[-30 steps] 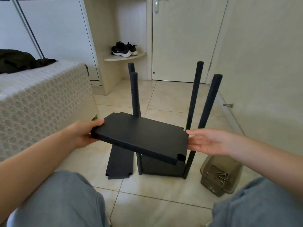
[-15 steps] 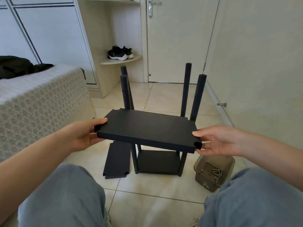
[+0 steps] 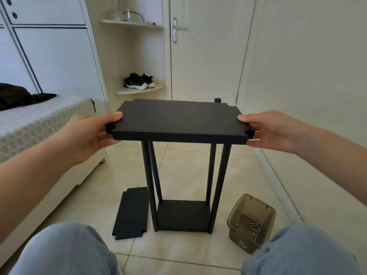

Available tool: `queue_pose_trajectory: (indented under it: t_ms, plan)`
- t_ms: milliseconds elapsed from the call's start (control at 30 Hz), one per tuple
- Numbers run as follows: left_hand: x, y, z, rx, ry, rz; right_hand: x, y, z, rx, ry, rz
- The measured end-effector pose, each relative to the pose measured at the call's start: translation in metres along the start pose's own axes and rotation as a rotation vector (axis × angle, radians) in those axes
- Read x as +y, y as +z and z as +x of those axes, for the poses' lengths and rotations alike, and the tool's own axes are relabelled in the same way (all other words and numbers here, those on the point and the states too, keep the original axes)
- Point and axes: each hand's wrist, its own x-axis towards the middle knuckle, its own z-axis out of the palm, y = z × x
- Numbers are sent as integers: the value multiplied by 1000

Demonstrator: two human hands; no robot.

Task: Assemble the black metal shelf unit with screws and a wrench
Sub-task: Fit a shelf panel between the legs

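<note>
I see the left hand (image 3: 90,133) and right hand (image 3: 267,129) each pinching an end of the black shelf panel (image 3: 178,121), mid-frame, level above four posts (image 3: 218,181). Lower right: tinted plastic bin (image 3: 251,222) on the tiles, holding loose screws (image 3: 254,228)

Left grip (image 3: 93,133) and right grip (image 3: 268,130) hold black shelf panel (image 3: 178,120) by short ends, thumbs on top, level over four upright posts (image 3: 148,175). One far post tip shows above panel's back edge. Base panel (image 3: 183,215) on floor tiles (image 3: 188,171); spare panel (image 3: 132,213) flat just left of it; smoky tub (image 3: 250,205) with screws (image 3: 255,228) to right. Sneakers (image 3: 139,82) on corner shelf (image 3: 156,88) behind.
</note>
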Motion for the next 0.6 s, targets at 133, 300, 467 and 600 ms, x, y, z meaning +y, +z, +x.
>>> queue_pose_trajectory:
  t_ms: [133, 300, 467, 600]
  plan:
    - [15, 10, 29, -2, 12, -32, -28, 4, 23, 84, -66, -20]
    - [25, 18, 64, -84, 47, -100, -52, 2, 59, 163, -101, -37]
    - [19, 31, 95, -129, 72, -100, -52, 4, 96, 185, -85, -59]
    - [8, 39, 119, -146, 43, -134, -42, 3, 120, 191, -65, -57]
